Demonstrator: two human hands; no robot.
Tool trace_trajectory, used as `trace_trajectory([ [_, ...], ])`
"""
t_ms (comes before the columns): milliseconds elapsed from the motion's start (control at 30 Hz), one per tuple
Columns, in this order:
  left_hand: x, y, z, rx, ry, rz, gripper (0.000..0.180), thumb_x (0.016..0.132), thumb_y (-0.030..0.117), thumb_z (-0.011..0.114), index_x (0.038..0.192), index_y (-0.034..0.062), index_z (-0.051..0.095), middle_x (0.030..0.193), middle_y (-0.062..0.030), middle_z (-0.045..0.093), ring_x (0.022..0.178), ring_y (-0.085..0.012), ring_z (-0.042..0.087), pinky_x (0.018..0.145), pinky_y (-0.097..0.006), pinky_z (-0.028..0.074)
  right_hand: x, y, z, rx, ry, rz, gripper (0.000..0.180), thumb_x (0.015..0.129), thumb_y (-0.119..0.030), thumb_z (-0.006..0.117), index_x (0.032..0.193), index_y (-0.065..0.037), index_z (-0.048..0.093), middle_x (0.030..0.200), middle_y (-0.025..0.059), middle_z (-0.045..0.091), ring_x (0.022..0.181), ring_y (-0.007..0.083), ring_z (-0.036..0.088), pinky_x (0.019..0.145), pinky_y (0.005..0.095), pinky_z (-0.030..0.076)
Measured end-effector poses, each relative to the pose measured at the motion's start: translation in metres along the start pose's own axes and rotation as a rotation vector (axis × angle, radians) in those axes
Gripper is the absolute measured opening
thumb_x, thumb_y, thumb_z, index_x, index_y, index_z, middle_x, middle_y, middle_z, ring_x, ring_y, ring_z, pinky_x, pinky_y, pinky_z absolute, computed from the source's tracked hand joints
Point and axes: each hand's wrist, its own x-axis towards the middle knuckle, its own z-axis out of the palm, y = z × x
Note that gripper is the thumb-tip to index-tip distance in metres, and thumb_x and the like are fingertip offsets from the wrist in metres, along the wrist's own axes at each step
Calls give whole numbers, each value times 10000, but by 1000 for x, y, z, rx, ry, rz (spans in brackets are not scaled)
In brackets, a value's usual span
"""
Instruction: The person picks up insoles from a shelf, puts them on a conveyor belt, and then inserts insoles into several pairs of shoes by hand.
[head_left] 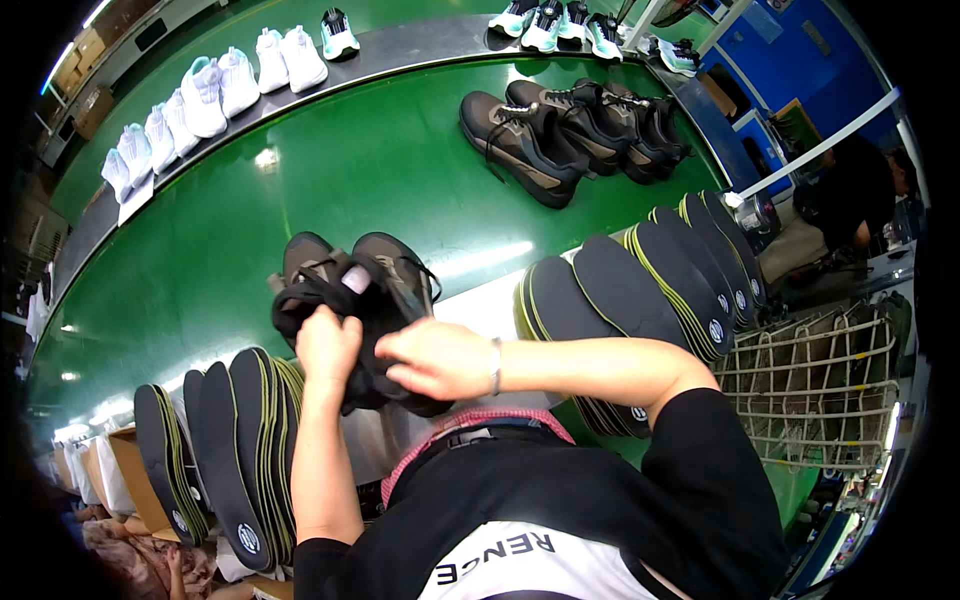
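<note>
Head view: left fingers point(326, 328) clasp one dark shoe point(305, 250); right fingers point(404, 347) curl, grip unclear, forearm point(575, 368) sideways.

A single head-worn fisheye view, downward, close above the hands point(330, 345), wide across the green tabletop point(350, 150).

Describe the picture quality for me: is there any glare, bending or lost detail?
In the head view, bright glare streaks the green table; in the head view, the far metal ledge bends into an arc and the corners fall to black; in the head view, the dark shoes between the hands lose detail in their blackest parts.
</note>
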Motion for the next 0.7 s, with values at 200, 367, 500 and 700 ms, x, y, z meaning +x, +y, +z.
trace_trajectory([
  [200, 96, -16, -47, 123, 264, -121, 360, 695, 318, 592, 808, -22, 562, 808, -220, 593, 802, -368, 569, 715, -427, 440, 7, 122, -100, -370, 354, 185, 290, 712, -194, 564, 961, -46, 556, 972, 152, 553, 915, 309, 521, 793, 394, 434],
  [367, 137, -48, -49, 25, 280, -254, 576, 740, 338, 600, 1206, 59, 410, 910, -160, 608, 863, -326, 572, 764, -396, 441, -33, 226, -145, -671, 412, 773, 430, 670, -220, 620, 1074, -112, 521, 1178, 161, 433, 1124, 327, 388, 883, 426, 381],
  [500, 105, -51, -10, 120, 658, 19, 500, 747, 238, 593, 1174, 37, 426, 1173, -176, 454, 1065, -337, 443, 871, -423, 365, -53, 272, -157, -736, 121, 954, 535, 561, -345, 729, 1047, -186, 575, 1287, 143, 332, 1222, 343, 249, 928, 459, 306],
  [700, 28, 1, 45, 12, 425, 199, 473, 704, 161, 592, 1136, 37, 442, 1237, -203, 366, 1148, -357, 333, 951, -451, 245, -62, 283, -211, -874, 114, 1004, 400, 443, -408, 755, 768, -205, 639, 1289, 102, 348, 1199, 336, 260, 861, 492, 323],
])
